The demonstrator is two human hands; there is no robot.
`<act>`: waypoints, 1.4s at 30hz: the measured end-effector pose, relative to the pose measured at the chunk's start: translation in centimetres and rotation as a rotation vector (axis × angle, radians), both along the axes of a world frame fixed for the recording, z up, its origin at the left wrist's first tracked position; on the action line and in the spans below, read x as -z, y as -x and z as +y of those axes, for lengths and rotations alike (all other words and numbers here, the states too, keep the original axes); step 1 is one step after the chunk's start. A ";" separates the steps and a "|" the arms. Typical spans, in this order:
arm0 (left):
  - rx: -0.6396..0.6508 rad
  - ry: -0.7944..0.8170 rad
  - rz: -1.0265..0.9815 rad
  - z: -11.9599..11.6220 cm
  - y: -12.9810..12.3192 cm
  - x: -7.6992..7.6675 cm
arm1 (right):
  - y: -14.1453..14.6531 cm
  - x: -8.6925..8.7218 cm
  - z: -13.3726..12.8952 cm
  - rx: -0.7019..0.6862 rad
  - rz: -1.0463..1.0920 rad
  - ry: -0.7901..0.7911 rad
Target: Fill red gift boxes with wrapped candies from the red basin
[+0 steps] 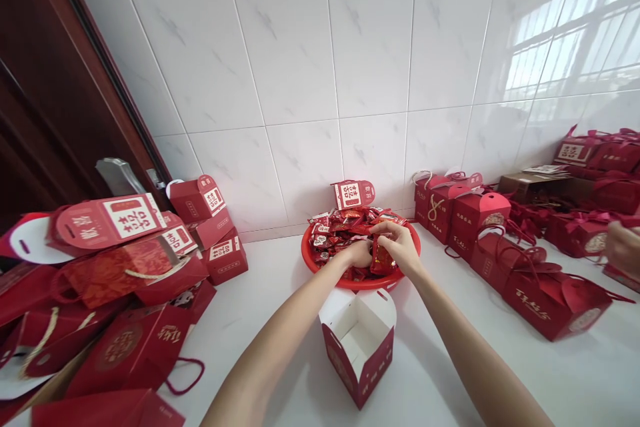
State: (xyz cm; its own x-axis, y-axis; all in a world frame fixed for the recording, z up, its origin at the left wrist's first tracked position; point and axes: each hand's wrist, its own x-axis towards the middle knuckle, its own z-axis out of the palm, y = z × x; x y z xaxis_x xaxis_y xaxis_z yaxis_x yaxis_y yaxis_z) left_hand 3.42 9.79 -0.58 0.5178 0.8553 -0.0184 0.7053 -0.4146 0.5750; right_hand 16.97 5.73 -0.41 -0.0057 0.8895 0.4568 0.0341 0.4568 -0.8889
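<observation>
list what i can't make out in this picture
All in the head view:
- Left hand: fingertips hidden among the red packets.
- Basin: bottom hidden by the packets.
- Other person's hand: blurred, cut off by the right edge.
- Closed boxes: contents hidden by their walls and lids.
- Left box pile: cut off by the left and bottom edges.

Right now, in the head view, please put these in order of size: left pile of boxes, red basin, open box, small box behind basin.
1. Left pile
2. Red basin and open box, too alike to rank
3. Small box behind basin
</observation>
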 end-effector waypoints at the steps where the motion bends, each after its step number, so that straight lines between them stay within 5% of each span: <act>1: -0.006 0.020 -0.002 -0.1 0.1 -0.2 | 0.0 0.0 0.0 -0.004 -0.001 -0.002; 10: -0.016 0.104 -0.084 -1.7 3.1 -3.0 | 0.0 0.1 0.2 0.012 -0.031 0.006; 15: 0.004 0.117 -0.289 -2.6 5.8 -4.7 | -0.1 0.1 0.2 0.031 -0.035 0.025; 21: -0.077 -0.008 -0.497 -3.2 8.3 -5.5 | 0.0 0.2 0.3 0.044 -0.046 0.032; 28: -0.121 -0.106 -0.668 -3.0 7.7 -4.1 | 0.1 -0.2 -0.1 0.020 -0.136 -0.081; 33: -0.186 -0.195 -0.579 -2.5 6.9 -2.3 | 0.0 -0.1 -0.1 -0.051 -0.141 -0.024; 42: -0.149 0.009 -0.586 -2.0 6.8 -0.8 | 0.1 0.1 0.5 0.088 -0.048 -0.016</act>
State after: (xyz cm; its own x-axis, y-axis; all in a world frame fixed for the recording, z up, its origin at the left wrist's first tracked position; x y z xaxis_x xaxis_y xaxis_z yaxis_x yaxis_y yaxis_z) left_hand -3.42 7.83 0.24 0.3189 0.9204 0.2262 0.3197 -0.3291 0.8885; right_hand 16.89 6.21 -0.51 0.0497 0.8804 0.4716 0.1169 0.4638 -0.8782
